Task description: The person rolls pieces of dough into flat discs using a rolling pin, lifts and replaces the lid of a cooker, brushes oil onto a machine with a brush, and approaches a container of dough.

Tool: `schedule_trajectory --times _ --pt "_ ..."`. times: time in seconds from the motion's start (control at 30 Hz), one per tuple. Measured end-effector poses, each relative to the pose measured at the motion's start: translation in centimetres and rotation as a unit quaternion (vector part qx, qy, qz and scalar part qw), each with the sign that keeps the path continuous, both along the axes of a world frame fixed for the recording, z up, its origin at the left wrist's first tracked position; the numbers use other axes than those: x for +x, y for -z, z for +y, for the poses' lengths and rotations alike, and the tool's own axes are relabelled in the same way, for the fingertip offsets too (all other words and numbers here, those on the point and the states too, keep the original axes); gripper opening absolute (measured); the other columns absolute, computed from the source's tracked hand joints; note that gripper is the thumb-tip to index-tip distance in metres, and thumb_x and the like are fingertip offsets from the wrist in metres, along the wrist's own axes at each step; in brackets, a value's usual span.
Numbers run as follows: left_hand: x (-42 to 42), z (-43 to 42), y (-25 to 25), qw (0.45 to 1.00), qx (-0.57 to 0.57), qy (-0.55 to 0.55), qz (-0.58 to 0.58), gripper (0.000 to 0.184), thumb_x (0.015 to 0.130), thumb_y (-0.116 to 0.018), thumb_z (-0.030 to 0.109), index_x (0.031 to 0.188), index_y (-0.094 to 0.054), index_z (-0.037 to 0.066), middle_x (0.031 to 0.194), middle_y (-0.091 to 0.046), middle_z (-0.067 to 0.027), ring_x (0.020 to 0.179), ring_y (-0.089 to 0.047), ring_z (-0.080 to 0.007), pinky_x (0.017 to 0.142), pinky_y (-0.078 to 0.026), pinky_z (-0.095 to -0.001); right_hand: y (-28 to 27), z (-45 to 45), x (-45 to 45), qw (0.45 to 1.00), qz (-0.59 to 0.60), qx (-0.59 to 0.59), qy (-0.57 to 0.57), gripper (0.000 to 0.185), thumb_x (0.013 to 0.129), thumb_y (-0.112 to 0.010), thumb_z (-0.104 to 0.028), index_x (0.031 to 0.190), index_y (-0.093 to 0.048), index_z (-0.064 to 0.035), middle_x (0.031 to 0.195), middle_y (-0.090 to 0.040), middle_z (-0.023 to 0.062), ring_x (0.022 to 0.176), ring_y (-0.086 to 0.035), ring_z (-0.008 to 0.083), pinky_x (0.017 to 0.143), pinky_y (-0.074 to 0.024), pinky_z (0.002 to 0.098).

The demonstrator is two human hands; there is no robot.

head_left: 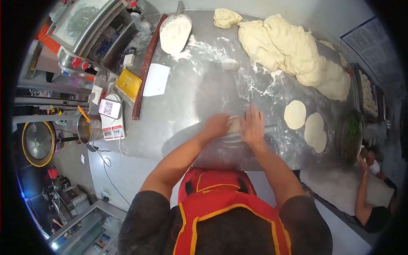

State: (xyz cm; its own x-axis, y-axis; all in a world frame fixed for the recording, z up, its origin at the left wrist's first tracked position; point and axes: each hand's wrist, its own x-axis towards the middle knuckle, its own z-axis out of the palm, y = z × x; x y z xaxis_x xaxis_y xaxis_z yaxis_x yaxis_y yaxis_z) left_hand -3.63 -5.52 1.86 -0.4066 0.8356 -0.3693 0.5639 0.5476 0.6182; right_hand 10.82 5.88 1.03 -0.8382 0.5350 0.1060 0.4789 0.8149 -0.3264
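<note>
Between my two hands, near the table's front edge, lies a small pale piece of dough (234, 126). My left hand (217, 126) is at its left side with the fingers curled; what they hold, if anything, is hidden. My right hand (252, 124) lies over its right side, palm down, fingers stretched forward. A thin rod (270, 127) shows to the right of my right hand, partly hidden by it. Flat dough rounds (295, 114) lie farther right, two of them overlapping (315, 129). A large dough mass (297, 53) and a smaller lump (226, 18) rest at the back.
Flour sits in a metal scoop (175, 34) beside a long red-brown stick (146, 68). A white card (156, 80), yellow packet (128, 85) and scale (112, 127) are at left. At right are a bowl of greens (352, 131), a tray (366, 93) and another person's arm (362, 195).
</note>
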Motion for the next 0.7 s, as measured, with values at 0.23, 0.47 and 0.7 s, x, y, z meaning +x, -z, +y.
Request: schedule_trajectory --times 0.23,0.47,0.7 --pt "-0.8 1.4 -0.3 0.999 -0.029 0.023 0.036 0.031 0.088 -0.058 0.035 0.098 -0.068 0.007 0.095 -0.068 -0.0171 0.093 -0.064 -0.0373 0.079 -0.050 -0.0491 2.9 -1.3 2.4 0.998 -0.025 0.050 -0.020 0.058 0.087 -0.059 -0.030 0.133 -0.047 0.0030 0.138 -0.046 0.0251 0.131 -0.041 0.0387 0.108 -0.0300 0.0533" --pt "-0.7 -0.7 1.7 1.000 0.015 0.009 0.023 0.028 0.088 -0.057 0.031 0.094 -0.067 0.005 0.094 -0.068 -0.0189 0.093 -0.064 -0.0371 0.079 -0.050 -0.0492 1.3 -0.9 0.4 0.999 -0.027 0.017 -0.009 0.053 0.090 -0.055 -0.030 0.131 -0.048 0.0036 0.138 -0.047 0.0232 0.133 -0.039 0.0366 0.110 -0.0276 0.0527" --pt "-1.2 1.3 0.0 0.999 -0.031 0.002 0.020 0.028 0.088 -0.057 0.031 0.096 -0.067 0.007 0.098 -0.068 -0.0194 0.095 -0.064 -0.0367 0.083 -0.049 -0.0464 0.1 -0.7 0.4 0.998 -0.022 0.046 -0.036 0.055 0.091 -0.052 -0.029 0.136 -0.042 0.0021 0.139 -0.045 0.0210 0.135 -0.036 0.0360 0.109 -0.0268 0.0529"
